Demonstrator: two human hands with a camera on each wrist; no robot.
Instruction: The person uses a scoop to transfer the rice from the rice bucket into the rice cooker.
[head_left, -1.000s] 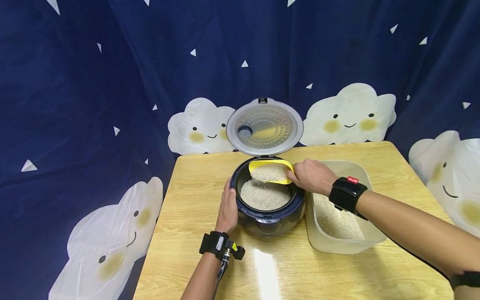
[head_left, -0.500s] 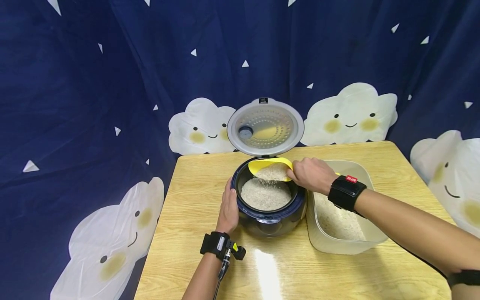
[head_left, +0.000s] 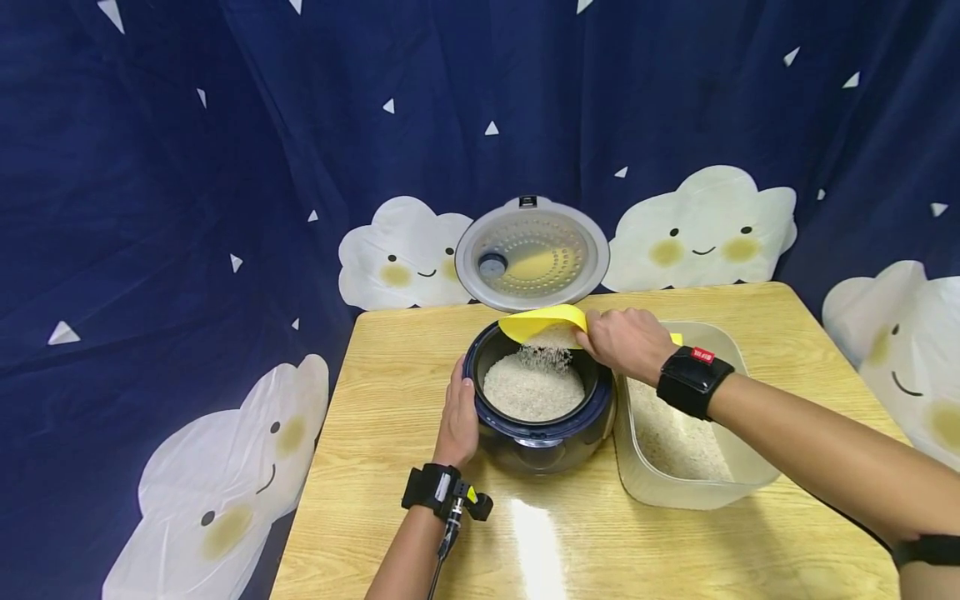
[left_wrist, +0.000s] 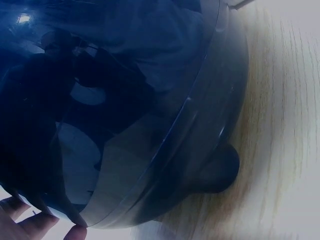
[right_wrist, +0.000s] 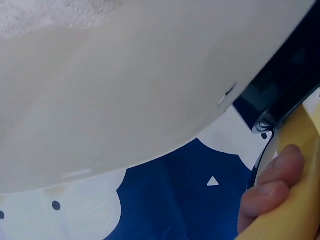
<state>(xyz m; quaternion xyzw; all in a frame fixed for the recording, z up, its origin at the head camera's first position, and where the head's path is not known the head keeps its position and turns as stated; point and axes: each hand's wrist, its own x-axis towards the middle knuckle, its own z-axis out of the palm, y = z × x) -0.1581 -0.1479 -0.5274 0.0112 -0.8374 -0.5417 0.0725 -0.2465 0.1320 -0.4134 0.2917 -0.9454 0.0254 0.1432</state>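
Note:
A yellow scoop (head_left: 546, 318) is tipped over the open rice cooker (head_left: 534, 454), and rice grains spill from its lower edge. White rice (head_left: 531, 392) covers the bottom of the dark inner pot. My right hand (head_left: 630, 343) grips the scoop's handle; in the right wrist view its fingers (right_wrist: 272, 182) curl round the yellow handle (right_wrist: 295, 200). My left hand (head_left: 457, 423) rests along the cooker's left side with fairly straight fingers. In the left wrist view, fingertips (left_wrist: 42, 220) touch the cooker's dark glossy body (left_wrist: 165, 165).
The cooker's lid (head_left: 532, 258) stands raised at the back. Right beside the cooker is a cream plastic bin (head_left: 675, 493) with rice (head_left: 678, 442) in it, under my right forearm. Both stand on a wooden table (head_left: 390, 375) before a dark blue curtain (head_left: 480, 67).
The scoop has tilted further and risen slightly, its opening turning down. The few falling grains have become a thicker stream into the pot. My left hand keeps its place on the cooker.

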